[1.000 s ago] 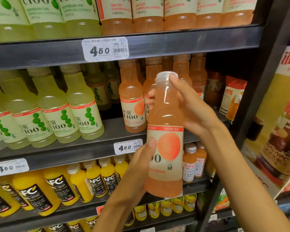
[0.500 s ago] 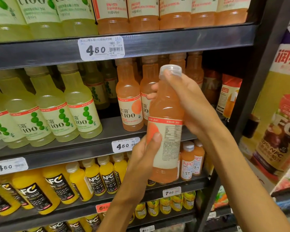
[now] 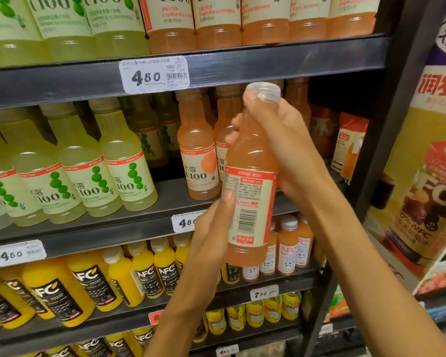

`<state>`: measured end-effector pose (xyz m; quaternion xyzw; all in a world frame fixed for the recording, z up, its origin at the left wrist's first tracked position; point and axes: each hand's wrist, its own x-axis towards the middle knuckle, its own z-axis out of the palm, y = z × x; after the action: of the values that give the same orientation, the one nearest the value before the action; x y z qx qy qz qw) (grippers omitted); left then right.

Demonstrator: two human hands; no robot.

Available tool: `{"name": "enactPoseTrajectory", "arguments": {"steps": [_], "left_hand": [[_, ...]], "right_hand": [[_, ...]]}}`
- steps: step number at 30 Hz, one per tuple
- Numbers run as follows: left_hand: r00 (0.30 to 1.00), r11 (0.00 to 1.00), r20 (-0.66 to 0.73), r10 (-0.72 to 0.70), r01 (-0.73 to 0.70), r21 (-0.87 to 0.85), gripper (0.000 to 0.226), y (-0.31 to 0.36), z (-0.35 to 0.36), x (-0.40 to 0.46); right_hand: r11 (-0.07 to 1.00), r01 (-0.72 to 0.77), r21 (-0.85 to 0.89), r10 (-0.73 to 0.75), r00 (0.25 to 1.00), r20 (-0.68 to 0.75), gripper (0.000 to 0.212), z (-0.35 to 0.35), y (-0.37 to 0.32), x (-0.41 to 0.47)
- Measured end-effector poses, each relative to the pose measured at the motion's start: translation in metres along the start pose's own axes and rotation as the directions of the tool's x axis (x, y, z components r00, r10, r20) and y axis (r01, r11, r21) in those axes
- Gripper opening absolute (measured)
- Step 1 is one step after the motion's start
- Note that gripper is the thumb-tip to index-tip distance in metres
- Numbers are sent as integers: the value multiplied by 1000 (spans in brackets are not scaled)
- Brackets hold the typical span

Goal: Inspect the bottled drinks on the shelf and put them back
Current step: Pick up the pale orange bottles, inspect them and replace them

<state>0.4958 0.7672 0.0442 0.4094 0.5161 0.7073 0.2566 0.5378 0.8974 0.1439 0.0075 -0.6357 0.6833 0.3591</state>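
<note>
right hand (image 3: pixel 289 148) grips orange bottle (image 3: pixel 250 202) at the neck | left hand (image 3: pixel 211 235) fingers curl round its label | upright before shelf (image 3: pixel 242 67)

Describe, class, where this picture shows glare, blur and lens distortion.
Head view: glare spots on the held orange bottle and the green bottles; the label's small print is soft; the shelf edge and right-hand poster tilt with wide-angle distortion.

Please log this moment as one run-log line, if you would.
step: inspect | orange bottle: off shelf, barcode side facing camera | right hand: grips neck | left hand: holds label side
</note>
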Motion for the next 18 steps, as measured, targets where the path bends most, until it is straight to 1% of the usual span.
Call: {"name": "enactPoseTrajectory", "arguments": {"steps": [2, 3, 4, 5, 7, 9, 10, 11, 12, 13, 15, 16, 17, 18], "left_hand": [[999, 999, 25, 25, -23, -47, 50, -2, 4, -1], [999, 993, 31, 7, -3, -118, 55, 0, 6, -2], [998, 976, 55, -22, 33, -215, 64, 1, 6, -1], [992, 940, 109, -55, 89, -329, 71, 3, 6, -2], [954, 834, 279, -111, 242, -495, 74, 8, 9, -3], [911, 737, 388, -137, 356, -574, 71, 6, 12, -2], [902, 709, 408, -140, 379, -595, 72, 3, 12, -2], [896, 701, 421, -143, 392, -596, 73, 0, 12, -2], [895, 714, 419, -156, 395, -577, 75, -1, 11, -2], [908, 759, 379, -176, 371, -536, 76, -3, 9, -2], [965, 906, 189, -179, 237, -350, 70, -7, 3, -2], [983, 956, 95, -159, 178, -234, 64, -8, 2, -2], [989, 979, 29, -145, 148, -142, 61, -6, 2, -2], [992, 989, 4, -127, 127, -73, 60, -5, 3, -2]], "right_hand": [[994, 17, -112, -19, 1000, -15, 37, 2, -1, 0], [992, 2, -123, -2, 1000, 2, 39, 1, -2, 0], [995, -25, -96, 30, 998, 49, 39, -2, -3, 1], [997, -63, -35, 67, 990, 124, 35, -4, -4, 1], [971, -176, 164, 125, 952, 280, 28, -6, -2, 1], [887, -292, 358, 149, 915, 376, 28, -3, 4, 1], [856, -318, 408, 150, 907, 393, 28, -1, 6, 2], [846, -325, 423, 153, 907, 391, 27, 0, 8, 2], [851, -320, 417, 158, 912, 378, 26, 0, 9, 2], [862, -311, 401, 165, 919, 357, 25, -1, 8, 2], [900, -273, 340, 180, 943, 280, 24, -5, 6, 1], [931, -235, 279, 175, 959, 221, 23, -7, 4, 0], [962, -184, 203, 155, 976, 151, 22, -8, 3, -1], [983, -133, 125, 124, 989, 80, 21, -9, 2, -2]]}}
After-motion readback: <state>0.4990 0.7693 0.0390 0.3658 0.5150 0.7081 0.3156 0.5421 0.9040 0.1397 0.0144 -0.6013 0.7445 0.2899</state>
